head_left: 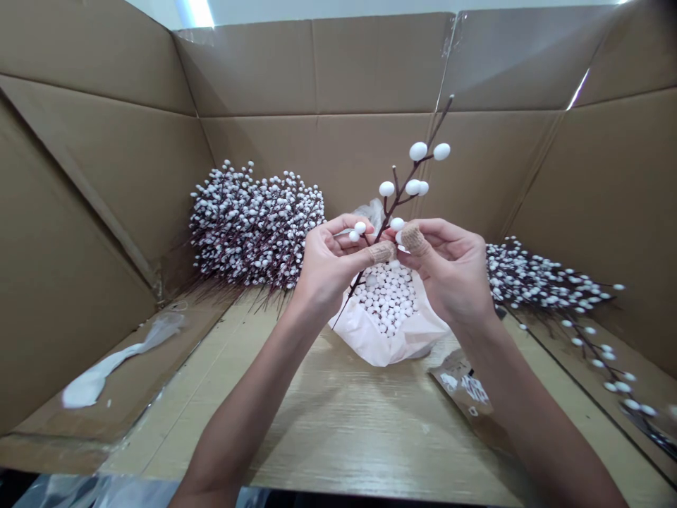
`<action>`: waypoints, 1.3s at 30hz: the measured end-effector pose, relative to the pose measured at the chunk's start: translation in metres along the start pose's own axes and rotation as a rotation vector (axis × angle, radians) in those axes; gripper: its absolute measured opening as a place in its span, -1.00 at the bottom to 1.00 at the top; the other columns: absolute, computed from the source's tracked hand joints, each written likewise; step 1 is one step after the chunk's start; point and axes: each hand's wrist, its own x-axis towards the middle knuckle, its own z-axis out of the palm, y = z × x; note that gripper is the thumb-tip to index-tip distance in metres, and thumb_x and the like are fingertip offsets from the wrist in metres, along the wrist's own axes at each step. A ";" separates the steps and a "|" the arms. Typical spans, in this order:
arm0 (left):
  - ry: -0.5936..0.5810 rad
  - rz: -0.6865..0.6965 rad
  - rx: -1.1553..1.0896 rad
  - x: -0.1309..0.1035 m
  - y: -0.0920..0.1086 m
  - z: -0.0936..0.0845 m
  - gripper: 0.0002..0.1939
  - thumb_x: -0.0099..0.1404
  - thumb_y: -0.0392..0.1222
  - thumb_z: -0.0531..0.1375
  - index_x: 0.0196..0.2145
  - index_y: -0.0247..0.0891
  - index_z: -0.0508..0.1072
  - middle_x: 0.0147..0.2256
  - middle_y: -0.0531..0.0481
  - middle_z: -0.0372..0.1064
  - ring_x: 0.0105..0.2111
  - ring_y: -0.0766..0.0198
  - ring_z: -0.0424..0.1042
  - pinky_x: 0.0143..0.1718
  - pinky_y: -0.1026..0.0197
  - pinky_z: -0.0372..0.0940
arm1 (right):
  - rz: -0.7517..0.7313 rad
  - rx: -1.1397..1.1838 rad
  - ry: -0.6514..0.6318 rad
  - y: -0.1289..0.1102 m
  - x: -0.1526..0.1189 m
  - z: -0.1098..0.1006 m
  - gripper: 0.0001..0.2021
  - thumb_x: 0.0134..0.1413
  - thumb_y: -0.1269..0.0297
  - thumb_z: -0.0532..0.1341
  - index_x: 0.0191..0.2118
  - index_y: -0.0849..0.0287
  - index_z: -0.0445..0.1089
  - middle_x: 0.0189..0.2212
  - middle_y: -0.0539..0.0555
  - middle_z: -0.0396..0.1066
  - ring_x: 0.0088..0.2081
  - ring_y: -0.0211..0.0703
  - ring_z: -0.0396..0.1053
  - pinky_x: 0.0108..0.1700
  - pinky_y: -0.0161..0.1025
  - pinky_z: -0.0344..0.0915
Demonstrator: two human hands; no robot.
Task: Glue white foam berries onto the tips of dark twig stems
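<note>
My left hand (pixel 338 257) pinches the dark stem of a twig (pixel 394 204) between a tape-wrapped thumb and fingers. The twig slants up to the right and bears several white berries; its top tip is bare. At the right of the stem, my right hand (pixel 444 264), its thumb also wrapped, has its fingertips closed on a white berry at a side shoot. Below both hands is a white bag (pixel 378 349), open at the top and filled with loose white berries.
A large pile of berry twigs (pixel 259 226) lies at the back left, a smaller one (pixel 544 275) at the right. Cardboard walls (pixel 370 70) surround the wooden table (pixel 343 430). White plastic (pixel 121 360) lies at the left, a brown packet (pixel 465 395) by my right forearm.
</note>
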 end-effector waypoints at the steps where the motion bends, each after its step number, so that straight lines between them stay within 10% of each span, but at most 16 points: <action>1: -0.004 -0.011 -0.003 0.001 0.000 0.000 -0.69 -0.20 -0.33 0.45 -0.52 -0.32 0.40 -0.56 0.13 0.36 -0.55 0.44 0.37 -0.38 0.33 0.34 | 0.009 0.001 -0.014 -0.001 0.001 -0.001 -0.88 -0.07 0.25 0.39 -0.36 0.12 0.51 -0.39 -0.01 0.55 -0.34 -0.24 0.51 -0.23 -0.26 0.49; 10: 0.063 -0.142 -0.198 0.011 0.004 -0.010 -0.60 -0.14 -0.40 0.40 -0.29 -0.35 0.43 -0.45 0.03 0.49 -0.50 0.38 0.44 -0.45 0.37 0.31 | 0.311 -0.077 -0.416 -0.015 0.011 -0.024 -0.60 0.05 0.09 0.29 0.00 0.10 0.39 -0.08 0.12 0.47 0.00 -0.07 0.41 0.02 -0.08 0.39; 15: 0.097 -0.165 -0.261 0.014 0.006 -0.015 -0.62 -0.11 -0.40 0.38 -0.29 -0.34 0.41 -0.46 0.04 0.46 -0.55 0.43 0.40 -0.48 0.39 0.29 | 0.565 -0.314 -0.671 0.000 0.000 -0.008 -0.55 -0.06 0.22 0.36 -0.02 0.25 0.36 -0.30 0.14 0.54 -0.23 -0.12 0.49 -0.14 -0.17 0.40; 27: -0.129 -0.185 -0.071 0.026 0.012 -0.049 -0.61 0.04 -0.27 0.35 -0.12 -0.29 0.50 -0.12 -0.19 0.50 -0.21 0.19 0.52 -0.15 0.23 0.39 | 0.583 -0.259 -0.483 0.003 -0.005 0.004 -0.69 -0.19 0.09 0.39 -0.43 0.28 0.46 -0.48 0.09 0.51 -0.44 -0.24 0.47 -0.30 -0.25 0.41; 39: 0.178 0.219 0.087 0.020 0.028 -0.050 -0.67 -0.04 -0.30 0.39 -0.24 -0.24 0.51 -0.28 0.00 0.49 -0.30 0.37 0.46 -0.27 0.36 0.33 | 0.428 -0.474 -0.595 0.026 -0.019 0.014 -0.86 -0.03 0.39 0.22 -0.56 0.26 0.37 -0.55 0.04 0.39 -0.49 -0.28 0.35 -0.37 -0.30 0.35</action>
